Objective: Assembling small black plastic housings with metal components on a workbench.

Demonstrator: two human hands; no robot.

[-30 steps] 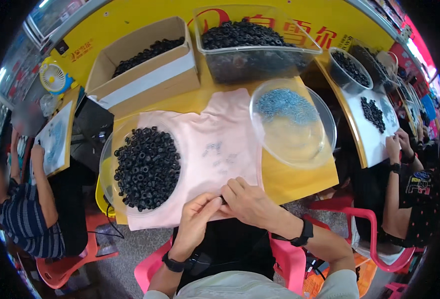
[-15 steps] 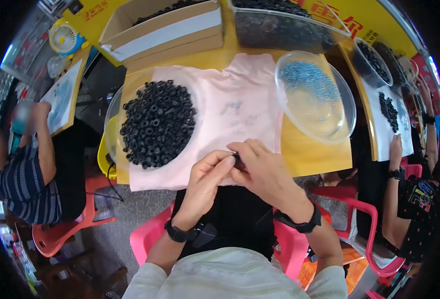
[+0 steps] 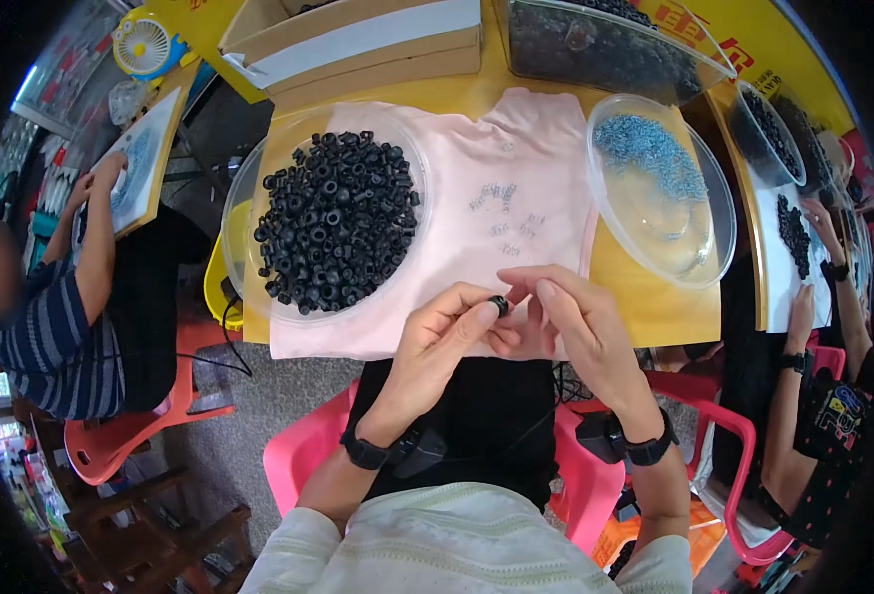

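Observation:
Thumb and index finger of my left hand point(image 3: 427, 342) pinch a small black ring-shaped part point(image 3: 499, 305) above the near edge of a pink cloth point(image 3: 457, 247). My right hand point(image 3: 595, 332) is just to its right, fingers apart and partly curled, with nothing visible in them. To the left, a heap of similar black parts point(image 3: 338, 223) fills a clear round tray point(image 3: 423, 213). Tiny silvery pieces point(image 3: 497, 195) lie scattered on the cloth's middle. Many tiny bluish metal pieces point(image 3: 650, 153) lie in a clear oval tray point(image 3: 623, 252) on the right.
Along the far side stand a cardboard box point(image 3: 358, 54) and a clear bin point(image 3: 605, 54) of black parts. Co-workers sit at side tables: a striped sleeve point(image 3: 46, 342) at left, a person's hand point(image 3: 801, 307) at right. A yellow fan point(image 3: 145, 45) stands far left.
My hands, pressed together around the part before, are now apart. The right hand has opened away from it, while the left keeps its pinch. The whole view has shifted slightly.

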